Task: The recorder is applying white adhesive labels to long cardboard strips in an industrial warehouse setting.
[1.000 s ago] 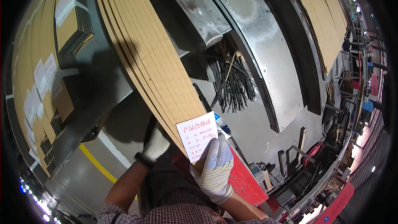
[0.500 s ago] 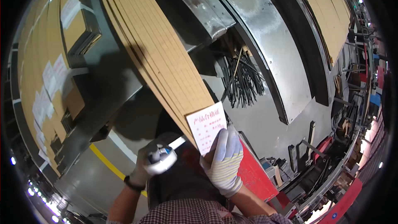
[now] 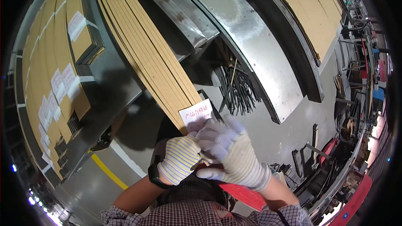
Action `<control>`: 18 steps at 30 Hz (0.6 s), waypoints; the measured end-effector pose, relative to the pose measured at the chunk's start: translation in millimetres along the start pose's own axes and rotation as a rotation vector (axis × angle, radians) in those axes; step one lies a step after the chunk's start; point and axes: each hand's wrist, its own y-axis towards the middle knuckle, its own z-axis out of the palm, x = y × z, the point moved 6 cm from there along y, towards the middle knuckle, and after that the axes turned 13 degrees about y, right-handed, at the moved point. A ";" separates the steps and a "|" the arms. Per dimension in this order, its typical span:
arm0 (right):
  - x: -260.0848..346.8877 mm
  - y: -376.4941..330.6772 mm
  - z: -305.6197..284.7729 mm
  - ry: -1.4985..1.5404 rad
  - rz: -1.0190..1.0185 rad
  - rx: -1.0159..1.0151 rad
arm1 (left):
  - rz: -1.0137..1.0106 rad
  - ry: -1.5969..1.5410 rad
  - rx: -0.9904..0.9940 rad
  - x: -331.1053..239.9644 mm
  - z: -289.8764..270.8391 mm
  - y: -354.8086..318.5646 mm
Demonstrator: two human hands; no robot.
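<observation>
A bundle of long tan strips (image 3: 144, 54) slopes down toward me, with a white label (image 3: 195, 113) printed in red against its near end. My left hand (image 3: 179, 159), in a striped glove, is closed just below the label. Between the hands shows a small curved edge of a tape roll (image 3: 207, 157); gloves cover most of it. My right hand (image 3: 240, 157), gloved alike, reaches over the left fingertips and the label's lower part. Its thumb points left beneath the roll. Motion smears the right fingers, so their grip is unclear.
Strapped stacks of tan board (image 3: 48, 58) with white labels lie at left. Metal beams (image 3: 268, 54) run along the right, near a bundle of thin black strips (image 3: 238, 88). A red panel (image 3: 243, 194) lies below my right hand. Yellow floor tape (image 3: 109, 171) shows at lower left.
My left hand has moved right and up with the tape roll, meeting the right hand at the label. My right hand has shifted from the label's lower right edge across its lower part.
</observation>
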 end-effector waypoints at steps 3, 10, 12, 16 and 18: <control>-36.0 -5.4 -13.2 0.048 0.059 0.096 | -0.317 0.234 0.418 8.6 12.3 -8.5; -198.3 -34.6 64.9 0.760 0.377 -0.074 | -0.123 -0.503 0.082 17.9 0.8 -14.3; -189.2 -31.3 63.0 0.577 0.287 -0.082 | -0.335 -0.873 0.253 69.7 32.9 -68.1; -178.0 -27.6 58.6 0.788 0.460 -0.148 | -0.628 -1.224 0.012 132.7 146.3 -63.8; -172.7 -34.1 46.4 0.474 0.431 -0.249 | -0.749 -1.884 -0.046 130.6 210.2 -61.0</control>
